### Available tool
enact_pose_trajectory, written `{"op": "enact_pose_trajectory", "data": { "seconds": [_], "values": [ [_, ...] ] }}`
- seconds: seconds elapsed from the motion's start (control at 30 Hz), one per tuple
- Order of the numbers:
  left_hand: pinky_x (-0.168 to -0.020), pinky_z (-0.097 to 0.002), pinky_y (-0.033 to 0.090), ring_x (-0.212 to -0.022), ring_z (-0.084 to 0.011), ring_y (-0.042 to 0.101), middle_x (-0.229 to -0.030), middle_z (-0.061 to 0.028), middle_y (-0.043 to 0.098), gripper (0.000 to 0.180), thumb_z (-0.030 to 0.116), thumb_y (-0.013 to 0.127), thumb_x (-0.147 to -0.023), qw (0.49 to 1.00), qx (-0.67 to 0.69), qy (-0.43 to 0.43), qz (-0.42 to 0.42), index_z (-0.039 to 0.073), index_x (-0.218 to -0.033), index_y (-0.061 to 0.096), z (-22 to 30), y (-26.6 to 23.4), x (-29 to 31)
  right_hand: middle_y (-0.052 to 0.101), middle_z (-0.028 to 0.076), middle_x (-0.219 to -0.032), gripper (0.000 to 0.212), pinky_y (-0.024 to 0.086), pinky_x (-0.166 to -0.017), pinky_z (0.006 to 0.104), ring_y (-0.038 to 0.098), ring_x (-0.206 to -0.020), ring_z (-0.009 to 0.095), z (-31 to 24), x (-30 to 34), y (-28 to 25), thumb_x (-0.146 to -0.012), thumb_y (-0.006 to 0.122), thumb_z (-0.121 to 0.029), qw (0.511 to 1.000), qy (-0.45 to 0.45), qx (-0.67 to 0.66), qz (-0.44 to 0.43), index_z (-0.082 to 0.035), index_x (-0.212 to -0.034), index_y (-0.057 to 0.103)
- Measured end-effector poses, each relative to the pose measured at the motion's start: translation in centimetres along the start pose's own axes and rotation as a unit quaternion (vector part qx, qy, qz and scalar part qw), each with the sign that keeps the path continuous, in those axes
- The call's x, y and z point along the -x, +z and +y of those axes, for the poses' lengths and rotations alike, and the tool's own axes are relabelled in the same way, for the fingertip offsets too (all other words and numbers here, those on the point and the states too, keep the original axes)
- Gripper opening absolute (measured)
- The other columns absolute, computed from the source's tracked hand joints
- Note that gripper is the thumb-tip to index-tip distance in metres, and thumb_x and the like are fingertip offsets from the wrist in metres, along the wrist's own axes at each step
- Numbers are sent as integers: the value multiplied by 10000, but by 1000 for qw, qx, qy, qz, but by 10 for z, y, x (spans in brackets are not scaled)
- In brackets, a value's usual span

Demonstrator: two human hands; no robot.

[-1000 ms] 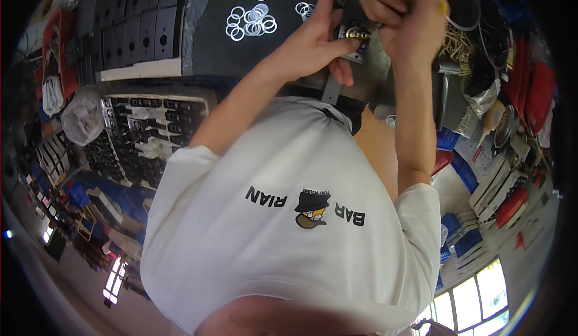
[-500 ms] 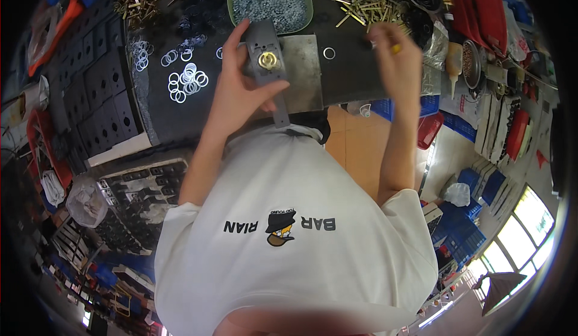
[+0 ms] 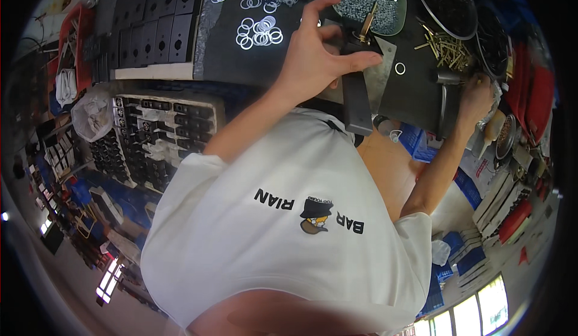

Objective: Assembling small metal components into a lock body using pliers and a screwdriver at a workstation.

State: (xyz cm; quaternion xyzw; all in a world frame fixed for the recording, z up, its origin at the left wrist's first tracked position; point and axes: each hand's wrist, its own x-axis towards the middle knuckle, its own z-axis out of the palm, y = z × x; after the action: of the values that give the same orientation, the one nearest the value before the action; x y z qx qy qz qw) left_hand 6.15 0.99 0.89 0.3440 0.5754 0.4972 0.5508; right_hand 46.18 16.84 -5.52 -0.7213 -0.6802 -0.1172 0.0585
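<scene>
My left hand (image 3: 316, 59) grips a long dark metal lock plate (image 3: 358, 104) between thumb and fingers, over the bench. A brass spindle (image 3: 366, 26) stands up from the plate's far end. My right hand (image 3: 477, 102) is out at the bench's right side with its fingers curled closed. Right beside those fingers is a dark tool with a cylindrical head (image 3: 448, 76), like a hammer. Whether they grip it is not clear. Brass pins (image 3: 448, 50) lie in a loose pile just beyond. A grey metal sheet (image 3: 385, 65) lies partly under the lock plate.
A green tub of small metal pieces (image 3: 394, 8) stands at the back. White rings (image 3: 259, 33) lie in groups on the left, and a single ring (image 3: 400, 68) lies right of the sheet. Dark plates (image 3: 159, 41) fill the far left. A bowl of black parts (image 3: 445, 2) stands at back right.
The view has turned, shifting the bench rightward. My right hand has gone from above the brass pins to beside the dark tool. The lock plate has tilted, and a spindle now stands up from it.
</scene>
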Motion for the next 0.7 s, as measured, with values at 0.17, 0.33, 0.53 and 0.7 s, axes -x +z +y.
{"op": "enact_pose_trajectory", "data": {
  "seconds": [0.17, 0.33, 0.53, 0.7],
  "values": [
    [-438, -246, 474, -576, -95, 648, -935, -112, 756, 1004, 202, 976, -781, 996, 77, 51, -10, 31, -1529, 328, -19, -4, -7, 716, 200, -1156, 276, 550, -906, 552, 692, -1093, 446, 17, 5, 8, -1040, 609, -320, 998, -22, -9, 62, -131, -1209, 718],
    [-444, -249, 473, -590, -94, 650, -920, -116, 768, 914, 162, 944, -821, 984, 162, 64, -34, 16, -1508, 360, -28, -9, -16, 702, 220, -1182, 286, 551, -916, 554, 683, -1126, 450, 10, 10, 1, -1049, 606, -334, 1000, -4, 7, -1, -138, -1227, 713],
    [-492, -247, 494, -595, -83, 633, -1177, -249, 731, 926, 175, 952, -813, 987, 150, 42, -47, 89, -1529, 372, -31, -18, -18, 718, 235, -1120, 326, 560, -886, 566, 711, -1064, 458, 15, 16, 5, -1047, 627, -375, 999, 13, 46, 4, -106, -1198, 731],
    [-507, -231, 504, -594, -27, 604, -1560, -455, 377, 1095, 78, 975, -738, 993, 5, 30, -111, 242, -1593, 312, -17, -19, -11, 748, 219, -1062, 314, 563, -869, 526, 720, -1013, 445, 22, 10, 2, -1041, 658, -344, 999, -13, 9, 33, -72, -1164, 756]
  ]
}}
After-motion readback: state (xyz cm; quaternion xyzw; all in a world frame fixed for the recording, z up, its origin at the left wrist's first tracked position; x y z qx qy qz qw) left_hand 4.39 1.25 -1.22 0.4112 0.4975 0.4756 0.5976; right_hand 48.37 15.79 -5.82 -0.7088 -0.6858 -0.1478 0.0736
